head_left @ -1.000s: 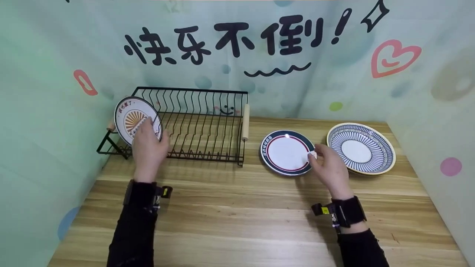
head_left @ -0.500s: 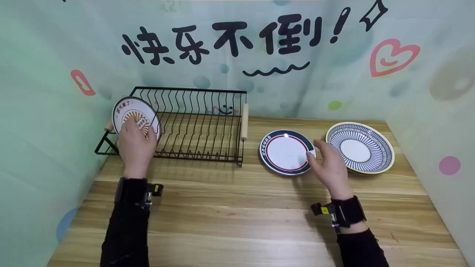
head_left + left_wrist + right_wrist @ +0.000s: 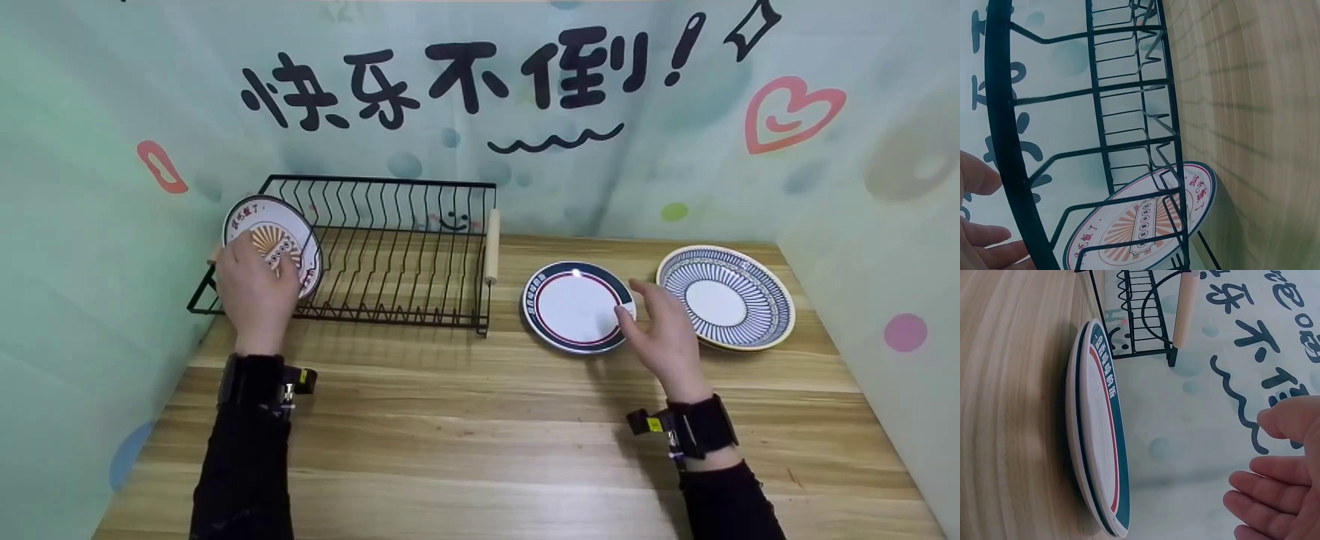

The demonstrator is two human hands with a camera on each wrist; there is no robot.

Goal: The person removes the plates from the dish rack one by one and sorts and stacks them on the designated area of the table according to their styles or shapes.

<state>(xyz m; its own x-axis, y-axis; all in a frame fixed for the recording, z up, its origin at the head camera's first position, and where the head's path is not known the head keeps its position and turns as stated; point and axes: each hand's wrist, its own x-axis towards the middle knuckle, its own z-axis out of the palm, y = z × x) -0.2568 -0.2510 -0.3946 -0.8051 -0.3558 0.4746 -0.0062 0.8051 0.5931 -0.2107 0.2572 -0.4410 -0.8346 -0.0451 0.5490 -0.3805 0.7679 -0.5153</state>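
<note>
A white plate (image 3: 289, 225) with an orange sunburst stands tilted at the left end of the black wire dish rack (image 3: 405, 322). Over its lower left part, in the head view, is my left hand (image 3: 255, 289), hiding some of the pattern. Its fingers (image 3: 979, 177) appear loosely spread and apart from the plate in the left wrist view. On the table, a white plate with a dark green rim (image 3: 577, 307) lies flat; a second rim shows beneath it in the right wrist view. My right hand (image 3: 664, 337) hovers by its right edge, thumb and fingers apart, holding nothing.
A blue-and-white patterned dish (image 3: 724, 296) lies at the right, close behind my right hand. The rack has a wooden handle (image 3: 492, 247) at its right end. A printed cloth backdrop (image 3: 585, 187) borders the wooden table (image 3: 465, 435).
My left hand has moved left across the sunburst plate, its fingers now loose from it. That plate stays in the rack. My right hand has barely moved.
</note>
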